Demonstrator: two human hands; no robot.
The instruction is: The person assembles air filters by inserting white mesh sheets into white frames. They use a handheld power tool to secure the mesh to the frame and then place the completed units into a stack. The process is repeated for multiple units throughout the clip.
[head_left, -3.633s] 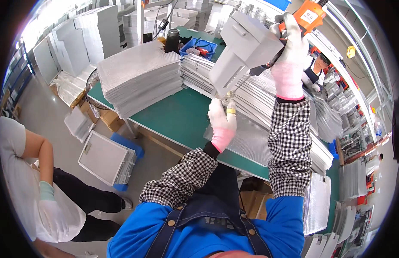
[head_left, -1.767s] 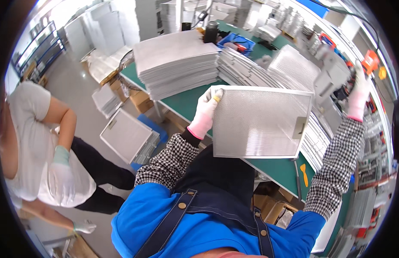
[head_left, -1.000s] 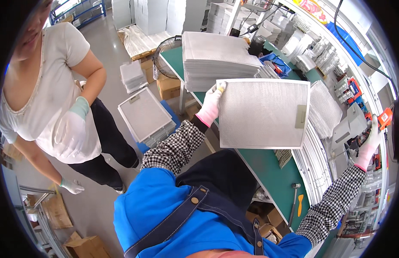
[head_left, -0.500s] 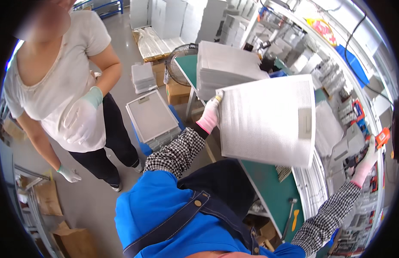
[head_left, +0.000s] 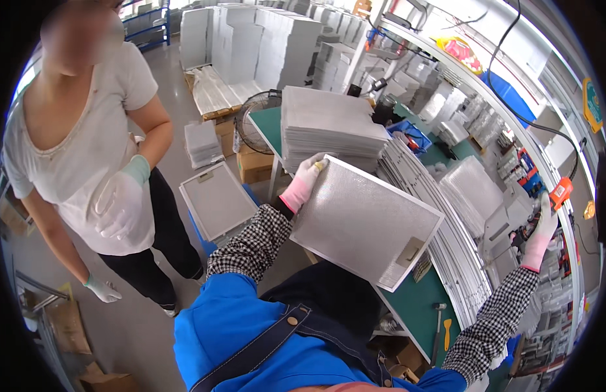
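My left hand point(head_left: 303, 185), in a white-and-pink glove, grips the upper left corner of a framed metal mesh panel point(head_left: 365, 222). The panel has a pale frame and a small recessed handle near its right end. It is tilted in front of me, over the green bench edge. Far out to the right, my right hand point(head_left: 542, 232), gloved the same way, is closed at an orange-headed tool point(head_left: 561, 193) beside the rack post. The tool's lower part and the grip on it are mostly hidden.
A stack of mesh sheets point(head_left: 329, 121) stands on the green bench point(head_left: 417, 304), beside long metal strips point(head_left: 440, 242). A hammer point(head_left: 438, 333) and a yellow scraper point(head_left: 447, 333) lie nearer. Framed panels point(head_left: 218, 199) sit low on the left. A gloved person point(head_left: 87, 163) stands there.
The mesh panel has lowered and swung to a flatter slant, moving left with my left hand. My right hand stays by the orange tool, and both appear shifted left. The view has also shifted.
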